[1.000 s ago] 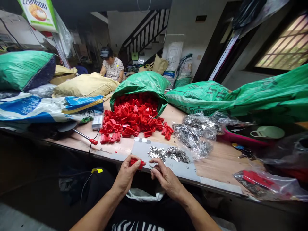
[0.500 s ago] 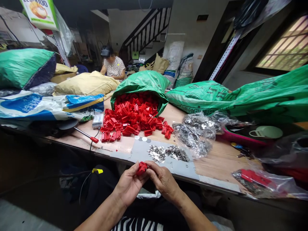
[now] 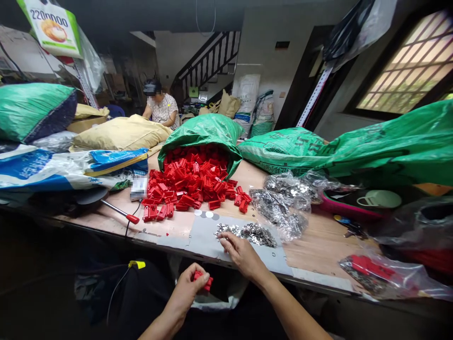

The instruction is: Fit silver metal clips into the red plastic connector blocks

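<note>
Low in front of the table's edge, my left hand (image 3: 187,290) is closed around a small red plastic housing (image 3: 204,282), partly covered by the fingers. My right hand (image 3: 242,255) reaches over a grey mat (image 3: 201,236) on the tabletop. Its fingers are bent and somewhat apart, with the tips at the near side of a heap of small shiny metal pieces (image 3: 228,229); nothing shows in them. A second, darker heap of metal pieces (image 3: 260,235) lies just to the right. Behind the mat, many more red plastic housings (image 3: 191,182) spill from an open green sack (image 3: 205,127).
Clear bags of metal pieces (image 3: 283,208) lie right of the mat. A lever with a red grip (image 3: 132,218) sticks out at left. Far right are a pink-rimmed tray (image 3: 329,203) and a clear bag with red parts (image 3: 375,269). Across the table, a person (image 3: 163,108) sits.
My right hand has left the red housing and moved up to the metal pieces. My left hand has dropped slightly lower, still holding the housing. The view has shifted a little.
</note>
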A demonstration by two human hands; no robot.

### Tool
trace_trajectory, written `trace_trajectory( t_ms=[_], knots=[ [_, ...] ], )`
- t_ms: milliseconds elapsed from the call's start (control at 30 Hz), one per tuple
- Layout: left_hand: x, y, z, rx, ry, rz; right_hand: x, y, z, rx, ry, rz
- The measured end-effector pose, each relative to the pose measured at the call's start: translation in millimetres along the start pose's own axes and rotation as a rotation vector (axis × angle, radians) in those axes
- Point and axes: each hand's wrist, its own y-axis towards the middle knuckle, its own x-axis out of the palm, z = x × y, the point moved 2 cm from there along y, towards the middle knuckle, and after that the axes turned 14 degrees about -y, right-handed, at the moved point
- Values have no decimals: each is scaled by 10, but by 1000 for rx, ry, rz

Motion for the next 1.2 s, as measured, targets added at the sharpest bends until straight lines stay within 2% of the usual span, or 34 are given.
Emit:
trace_trajectory(
  t_ms=[133,267,433,567,667,767,833,933,1000,1067,1200],
  knots=[
    [-233,140,-248,53,107,78,-30,402,118,-5,-362,29],
    [-370,148,-348,35,164,125,65,803,180,10,-465,8],
    [-351,102,-285,76,217,57,153,1143,220,-5,-513,-16],
    [-233,55,-148,102,271,6,159,1212,182,-39,-493,-26],
    [-119,-10,-30,123,249,-51,138,1084,59,-75,-449,-2],
    [-7,-91,99,169,161,-82,97,777,-137,-135,-331,16],
    [54,-138,189,213,64,-33,57,501,-278,-196,-29,9],
    [123,-192,291,269,-99,80,19,79,-428,-198,290,-95],
    [167,-216,304,247,-152,64,18,-156,-481,-152,401,-184],
    [202,-232,271,186,-162,1,25,-332,-503,-82,481,-247],
    [251,-271,189,77,-161,-85,0,-525,-467,-8,629,-339]
  ],
)
